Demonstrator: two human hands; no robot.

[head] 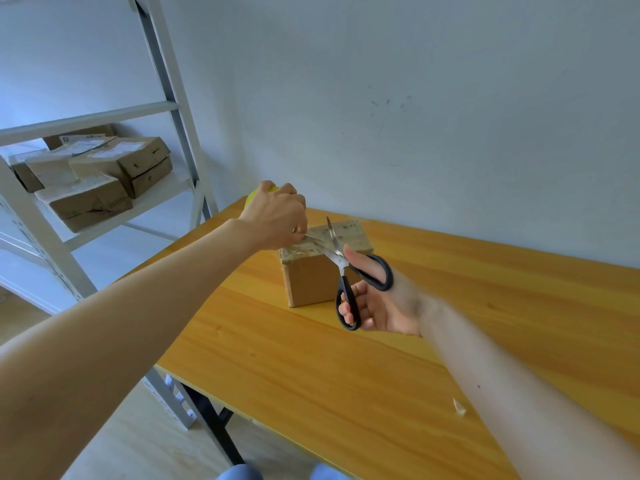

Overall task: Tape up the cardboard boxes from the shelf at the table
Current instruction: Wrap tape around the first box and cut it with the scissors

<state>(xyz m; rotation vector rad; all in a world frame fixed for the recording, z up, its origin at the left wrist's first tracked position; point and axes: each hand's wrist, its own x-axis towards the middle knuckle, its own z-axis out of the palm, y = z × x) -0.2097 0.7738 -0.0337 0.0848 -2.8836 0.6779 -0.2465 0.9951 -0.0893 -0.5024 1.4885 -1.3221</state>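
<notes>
Head view takes in two bare hands at work over one small brown cardboard box (308, 282). It stands on the orange-brown wooden counter (346, 375) towards the far end, near the pale wall (415, 116). The box's top is shiny with clear tape laid across it.

The left hand (277, 220) is curled round one yellow-green roll of tape (252, 195), held above the box's left edge. That hand hides nearly all of the roll, and only a sliver of its rim shows. One strip of clear tape (309, 236) runs taut from under that hand towards the box top.

The right hand (377, 306) grips one pair of black-handled steel scissors (341, 261), thumb through the upper loop and fingers curled through the lower one. The blades stand apart in a V over the box top, and the strip appears to lie between them. Scissors and right hand cover the box's front right corner.

One small pale scrap (459, 407) lies on the counter beside the right forearm, well apart from the box.

Left of the counter stands one grey metal shelf unit (173, 109). On the tier in sight lie at least five more brown cardboard boxes (86, 202), some stacked and several with white labels. Those at the back are partly hidden by the ones in front and by the frame.

Pale wood-look floor (138, 438) shows below the counter, and a bit of blue cloth (239, 472) sits at the bottom edge.
</notes>
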